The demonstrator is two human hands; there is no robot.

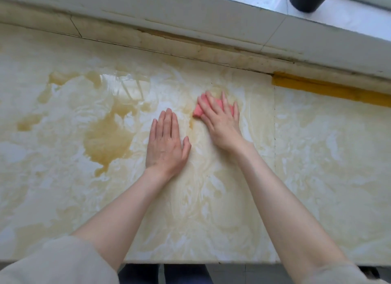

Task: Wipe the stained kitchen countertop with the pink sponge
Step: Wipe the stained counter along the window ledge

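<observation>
Under the right hand [222,122], near the middle of the countertop [317,146], lies the pink sponge [197,112], a soft, flat rectangular pad, slightly blurred. Its left corner pokes out past the hand, and pink strips show between the fingers [206,106], which are spread and laid straight across its top, pressing it down. Just to the left, the left hand [167,144] rests flat on the glossy, cream marbled stone, fingers pressed together. A wet brown stain [105,139] spreads further left. A yellow strip [328,90] runs along the back edge.
</observation>
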